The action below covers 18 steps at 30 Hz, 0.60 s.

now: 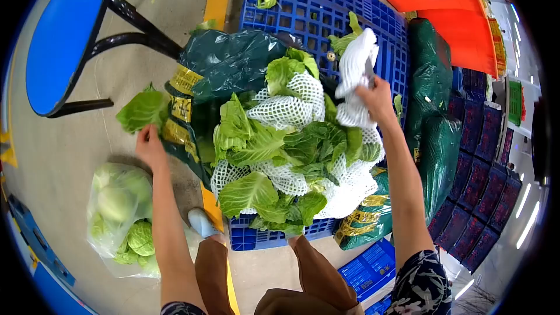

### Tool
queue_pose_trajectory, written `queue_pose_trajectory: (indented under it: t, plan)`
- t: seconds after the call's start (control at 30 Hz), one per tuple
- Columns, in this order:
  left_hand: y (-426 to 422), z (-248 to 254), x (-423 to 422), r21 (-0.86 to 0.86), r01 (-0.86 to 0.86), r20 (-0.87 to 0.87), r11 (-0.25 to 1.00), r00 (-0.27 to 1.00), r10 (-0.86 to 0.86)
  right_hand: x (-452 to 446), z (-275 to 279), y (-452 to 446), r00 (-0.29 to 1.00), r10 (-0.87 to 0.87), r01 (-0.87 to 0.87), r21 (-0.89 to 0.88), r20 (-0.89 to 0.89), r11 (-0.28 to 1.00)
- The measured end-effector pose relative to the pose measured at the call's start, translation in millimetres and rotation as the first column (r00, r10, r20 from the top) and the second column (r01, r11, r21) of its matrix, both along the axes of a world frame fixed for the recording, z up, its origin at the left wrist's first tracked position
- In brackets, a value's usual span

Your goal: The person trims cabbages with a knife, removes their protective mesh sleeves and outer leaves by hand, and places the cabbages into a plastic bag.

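My left hand [150,147] pinches a loose green cabbage leaf [143,111] beside the dark green plastic bag [233,61]. My right hand [376,102] is closed at a white foam net [357,58]. A narrow grey, blade-like piece [368,70] shows just above its fingers; I cannot tell whether the hand grips it too. Between my hands lies a heap of leafy cabbages [233,131], some wrapped in white foam netting [286,111], with loose outer leaves [248,192] on top. The bag's opening faces this heap.
Under the heap is a blue plastic pallet [291,3]. Filled green bags [437,140] line its right side. A clear bag of cabbages [116,204] stands on the floor at left, below a blue stool [67,35]. Stacked dark crates [475,186] stand far right.
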<state>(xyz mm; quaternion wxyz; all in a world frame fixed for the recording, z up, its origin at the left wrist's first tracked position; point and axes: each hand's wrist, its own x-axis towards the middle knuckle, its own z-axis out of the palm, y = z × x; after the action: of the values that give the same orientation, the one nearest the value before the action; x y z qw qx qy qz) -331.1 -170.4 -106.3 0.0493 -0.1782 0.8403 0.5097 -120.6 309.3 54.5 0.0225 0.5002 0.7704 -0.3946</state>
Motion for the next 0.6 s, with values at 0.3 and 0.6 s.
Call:
queue_pose_trajectory:
  t: [0.3,0.6]
  plan:
    - [107,82,164,0.636,0.486,0.151,0.6,0.683,-0.715,63,-60,-202,0.979,0.09,-0.12,-0.158,-0.184,0.98]
    - [181,70,187,0.177,0.813,0.131,0.555,0.539,-0.832,83,42,-182,0.992,-0.101,0.07,-0.332,-0.075,0.941]
